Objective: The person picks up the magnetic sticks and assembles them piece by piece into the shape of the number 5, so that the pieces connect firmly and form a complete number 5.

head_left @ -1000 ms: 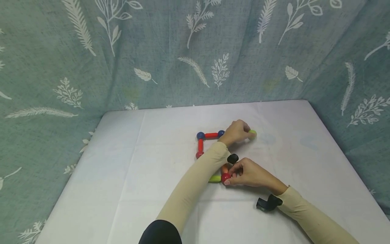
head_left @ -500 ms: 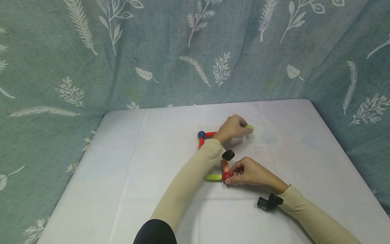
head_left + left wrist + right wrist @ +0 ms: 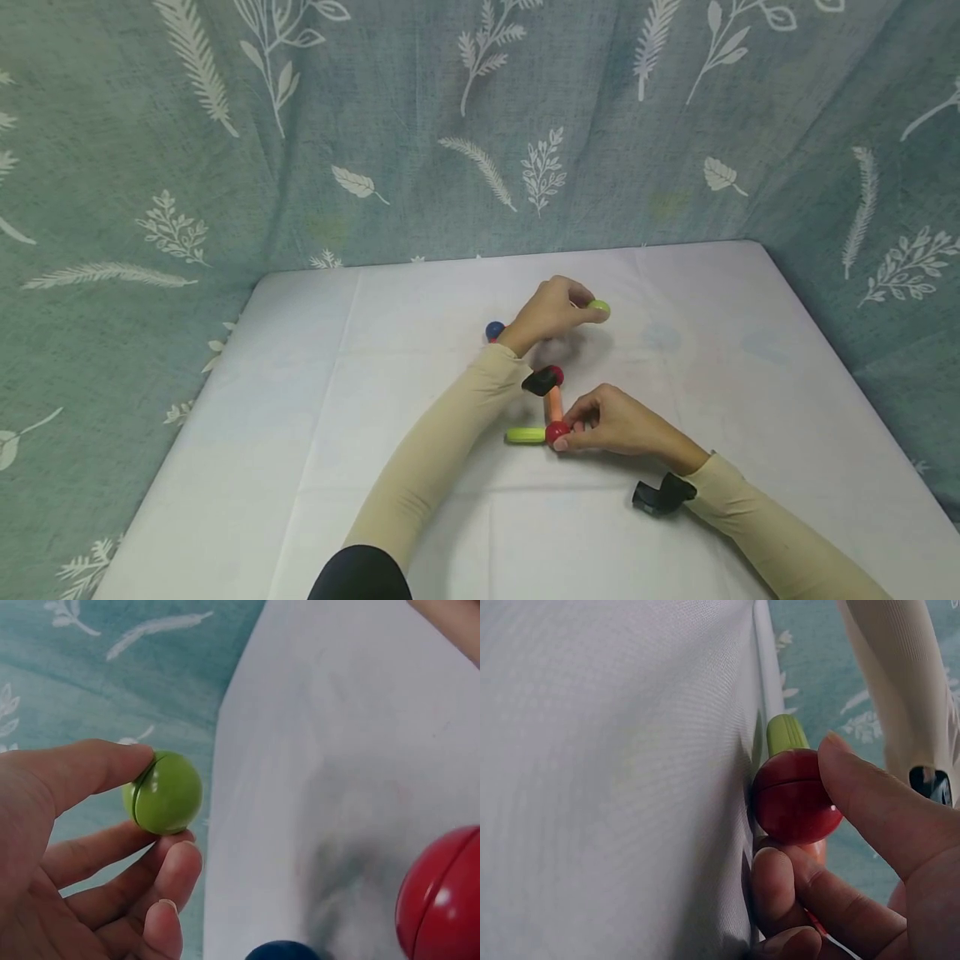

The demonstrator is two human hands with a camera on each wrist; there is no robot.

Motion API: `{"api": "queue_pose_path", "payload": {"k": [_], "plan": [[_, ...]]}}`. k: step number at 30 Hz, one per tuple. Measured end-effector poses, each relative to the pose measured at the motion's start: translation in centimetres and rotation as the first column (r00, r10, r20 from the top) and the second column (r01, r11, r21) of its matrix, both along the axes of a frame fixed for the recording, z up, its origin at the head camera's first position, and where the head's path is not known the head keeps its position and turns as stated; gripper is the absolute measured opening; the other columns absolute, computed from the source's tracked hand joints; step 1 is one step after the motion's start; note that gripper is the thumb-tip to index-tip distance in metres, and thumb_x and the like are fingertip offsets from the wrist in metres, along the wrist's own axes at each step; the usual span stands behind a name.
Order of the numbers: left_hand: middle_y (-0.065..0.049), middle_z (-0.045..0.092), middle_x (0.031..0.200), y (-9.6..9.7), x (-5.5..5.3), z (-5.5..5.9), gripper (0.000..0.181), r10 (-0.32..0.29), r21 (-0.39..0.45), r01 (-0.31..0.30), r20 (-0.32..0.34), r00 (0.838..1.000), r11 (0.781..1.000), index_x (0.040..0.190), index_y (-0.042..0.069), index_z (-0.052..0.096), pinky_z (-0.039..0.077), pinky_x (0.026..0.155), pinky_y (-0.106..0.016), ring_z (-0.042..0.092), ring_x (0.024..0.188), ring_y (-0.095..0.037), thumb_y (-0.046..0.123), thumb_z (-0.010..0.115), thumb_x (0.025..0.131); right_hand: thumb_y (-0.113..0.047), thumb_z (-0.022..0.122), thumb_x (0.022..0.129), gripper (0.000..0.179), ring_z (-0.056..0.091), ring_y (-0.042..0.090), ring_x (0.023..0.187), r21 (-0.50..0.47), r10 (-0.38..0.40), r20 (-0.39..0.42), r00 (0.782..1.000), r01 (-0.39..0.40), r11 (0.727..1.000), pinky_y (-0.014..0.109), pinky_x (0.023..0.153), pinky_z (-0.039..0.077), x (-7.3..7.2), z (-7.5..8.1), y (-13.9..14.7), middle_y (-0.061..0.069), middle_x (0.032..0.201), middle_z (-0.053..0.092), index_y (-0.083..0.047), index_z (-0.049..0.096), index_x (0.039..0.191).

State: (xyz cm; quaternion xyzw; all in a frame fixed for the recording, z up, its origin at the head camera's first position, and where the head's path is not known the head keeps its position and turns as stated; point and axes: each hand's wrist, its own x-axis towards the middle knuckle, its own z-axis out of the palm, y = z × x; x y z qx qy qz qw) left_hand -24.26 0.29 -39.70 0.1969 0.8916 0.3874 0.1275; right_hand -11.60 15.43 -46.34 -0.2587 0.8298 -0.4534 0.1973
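My left hand pinches a green ball between thumb and fingers, raised over the far part of the white table. My right hand holds a red ball at the near end of a ball-and-stick chain. From that ball a green stick points left. An orange stick runs from it to a second red ball, partly covered by the left wrist camera. A blue ball peeks out behind the left wrist; the red sticks by it are mostly hidden under the left arm.
The white cloth-covered table ends at a leaf-patterned blue-green curtain at the back and sides. A black camera sits on the right wrist, another on the left. The left sleeve crosses over the pieces.
My left hand has moved left and slightly farther back with the green ball, and its arm now covers the red sticks. My right hand stays on the near red ball.
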Motion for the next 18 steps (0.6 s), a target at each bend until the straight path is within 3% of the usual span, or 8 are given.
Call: {"api": "queue_pose_path", "payload": {"k": [9, 18], "plan": [[-0.001, 0.076, 0.118, -2.7, 1.1, 1.5, 0.040, -0.019, 0.049, 0.020, -0.027, 0.999, 0.999, 0.120, 0.012, 0.076, 0.056, 0.075, -0.028, 0.069, 0.097, -0.016, 0.041, 0.077, 0.092, -0.034, 0.088, 0.081, 0.017, 0.045, 0.003, 0.057, 0.028, -0.019, 0.035, 0.999, 0.018, 0.999, 0.018, 0.051, 0.032, 0.0, 0.2, -0.1, -0.007, 0.066, 0.059, -0.020, 0.078, 0.082], [0.001, 0.077, 0.108, -6.0, 2.8, 2.5, 0.038, 0.030, 0.087, -0.028, -0.022, 0.999, 0.996, 0.117, 0.014, 0.077, 0.058, 0.073, -0.028, 0.071, 0.094, -0.021, 0.041, 0.078, 0.090, -0.034, 0.087, 0.081, 0.017, 0.045, 0.005, 0.058, 0.063, -0.035, 0.052, 0.998, 0.031, 0.998, 0.019, 0.051, 0.030, -0.1, 0.3, -0.1, -0.009, 0.067, 0.059, -0.020, 0.079, 0.086]]}}
